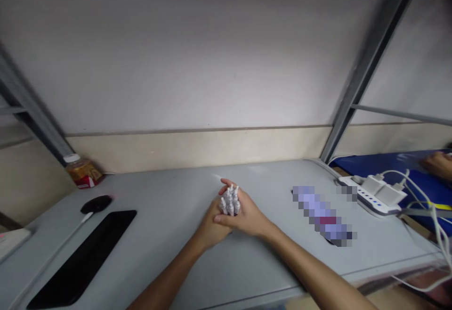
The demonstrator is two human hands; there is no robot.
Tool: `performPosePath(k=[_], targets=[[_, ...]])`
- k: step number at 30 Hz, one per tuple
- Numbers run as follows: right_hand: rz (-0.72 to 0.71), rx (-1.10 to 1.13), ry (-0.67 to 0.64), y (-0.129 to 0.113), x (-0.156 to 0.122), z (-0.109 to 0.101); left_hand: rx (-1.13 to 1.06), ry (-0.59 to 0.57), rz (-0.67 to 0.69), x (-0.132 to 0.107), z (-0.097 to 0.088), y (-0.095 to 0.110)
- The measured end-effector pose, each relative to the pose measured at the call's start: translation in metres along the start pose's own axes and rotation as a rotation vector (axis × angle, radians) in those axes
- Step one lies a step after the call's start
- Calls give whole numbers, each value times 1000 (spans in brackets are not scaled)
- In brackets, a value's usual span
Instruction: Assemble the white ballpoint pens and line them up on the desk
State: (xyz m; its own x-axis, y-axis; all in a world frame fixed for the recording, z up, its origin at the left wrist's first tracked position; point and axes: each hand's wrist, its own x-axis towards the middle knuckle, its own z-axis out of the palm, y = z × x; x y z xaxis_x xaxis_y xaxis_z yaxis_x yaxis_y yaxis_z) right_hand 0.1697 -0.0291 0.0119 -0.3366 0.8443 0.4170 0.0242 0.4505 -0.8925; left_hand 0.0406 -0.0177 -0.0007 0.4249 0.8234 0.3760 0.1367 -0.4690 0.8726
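Both hands are cupped together over the middle of the desk, around a small silver-grey object (230, 201) with several knobbly, pointed prongs standing up. Its lower part is hidden by the hands, and I cannot make out its kind. My left hand (211, 227) wraps it from the left and below. From the right, my right hand (249, 213) closes round it, with the thumb laid across the front. Some fingertips show behind the prongs; the other fingers are hidden.
On the left lie a long flat black slab (84, 258), a black rounded device (97, 204) with a white cable, and a white-capped bottle (84, 173). To the right are a pixelated flat object (321, 213) and a power strip (370, 197). Another person's hand (439, 165) shows far right.
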Motion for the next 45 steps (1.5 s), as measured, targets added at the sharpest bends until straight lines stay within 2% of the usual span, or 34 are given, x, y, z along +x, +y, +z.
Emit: performPosePath(k=[8, 14, 19, 21, 25, 28, 30, 32, 34, 37, 39, 42, 45], targets=[[7, 109, -20, -2, 3, -2, -65, 13, -65, -1, 1, 3], [60, 152, 30, 1, 9, -4, -113, 4, -69, 2, 0, 7], [186, 207, 57, 2, 10, -8, -247, -11, -234, 1, -2, 7], [190, 213, 46, 5, 10, -10, -265, -20, -294, 1, -4, 5], [142, 181, 47, 14, 12, -13, -299, 34, -341, 3, -7, 1], [133, 201, 130, 19, 16, -16, -293, 113, -336, 6, -10, -1], [161, 244, 203, 22, 18, -18, -164, 147, -335, 7, -16, -4], [200, 262, 263, 25, 20, -20, 61, 150, -353, 7, -25, -6], [224, 227, 299, 30, 20, -20, 287, 88, -392, 7, -35, -7], [212, 118, 293, 38, 20, -20, 730, 30, -497, 5, -43, -8], [193, 55, 271, 42, 19, -19, 935, 27, -516, 4, -43, -9], [173, -4, 259, 43, 19, -20, 1051, 44, -491, 2, -39, -14], [169, -53, 265, 40, 19, -23, 1059, 86, -485, 1, -35, -21]])
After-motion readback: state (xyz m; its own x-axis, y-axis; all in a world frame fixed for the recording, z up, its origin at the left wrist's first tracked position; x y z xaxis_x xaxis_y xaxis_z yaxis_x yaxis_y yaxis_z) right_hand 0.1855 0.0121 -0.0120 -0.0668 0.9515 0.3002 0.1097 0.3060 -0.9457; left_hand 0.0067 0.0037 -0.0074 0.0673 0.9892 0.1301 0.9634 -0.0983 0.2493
